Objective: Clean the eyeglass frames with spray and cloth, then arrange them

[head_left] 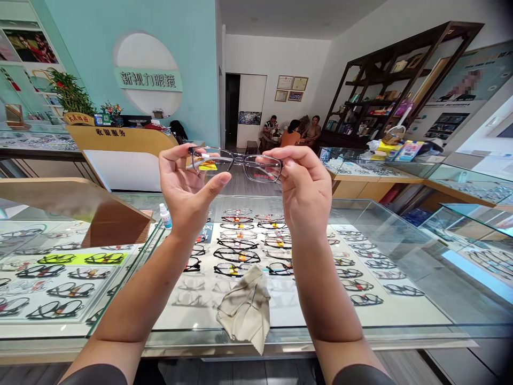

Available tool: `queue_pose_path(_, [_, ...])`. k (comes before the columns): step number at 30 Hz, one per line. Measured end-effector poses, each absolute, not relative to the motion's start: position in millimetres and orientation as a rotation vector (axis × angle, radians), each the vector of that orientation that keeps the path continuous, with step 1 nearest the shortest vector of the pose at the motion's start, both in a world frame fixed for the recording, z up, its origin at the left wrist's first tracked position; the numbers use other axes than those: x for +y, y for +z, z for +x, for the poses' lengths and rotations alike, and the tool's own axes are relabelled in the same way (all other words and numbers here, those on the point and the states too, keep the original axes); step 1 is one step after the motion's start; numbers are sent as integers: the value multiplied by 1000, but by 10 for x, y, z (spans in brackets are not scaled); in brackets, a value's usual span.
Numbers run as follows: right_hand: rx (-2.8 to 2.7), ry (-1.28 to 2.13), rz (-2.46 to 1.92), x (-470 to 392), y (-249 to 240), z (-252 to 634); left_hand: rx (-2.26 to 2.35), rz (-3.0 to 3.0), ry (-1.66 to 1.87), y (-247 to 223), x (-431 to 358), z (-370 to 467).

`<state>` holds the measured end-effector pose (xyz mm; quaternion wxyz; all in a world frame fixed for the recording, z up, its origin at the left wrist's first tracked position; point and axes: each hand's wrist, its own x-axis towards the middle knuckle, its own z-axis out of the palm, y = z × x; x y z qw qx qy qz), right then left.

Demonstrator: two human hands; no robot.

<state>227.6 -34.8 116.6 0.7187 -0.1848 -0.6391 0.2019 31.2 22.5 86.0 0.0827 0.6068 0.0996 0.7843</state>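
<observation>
Both my hands hold a pair of eyeglasses up above the glass counter, lenses facing me. My left hand grips the left end of the frame between its fingers, with the thumb held apart below the lens. At the right end, my right hand pinches the frame by its hinge. A yellow tag shows through the left lens and red lettering on the right one. Below, a beige cleaning cloth lies crumpled on the counter's near edge, touched by neither hand.
The glass display counter has rows of eyeglasses under its top. A small white spray bottle stands left of my left wrist. A wooden panel rises at the left. Further back are more display cases, a cashier desk and several seated people.
</observation>
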Motion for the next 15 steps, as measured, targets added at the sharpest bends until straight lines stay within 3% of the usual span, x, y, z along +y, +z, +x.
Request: queue_pose_path(15, [-1428, 572, -532, -353, 1189, 2303, 255, 1668, 2301, 918, 129, 323])
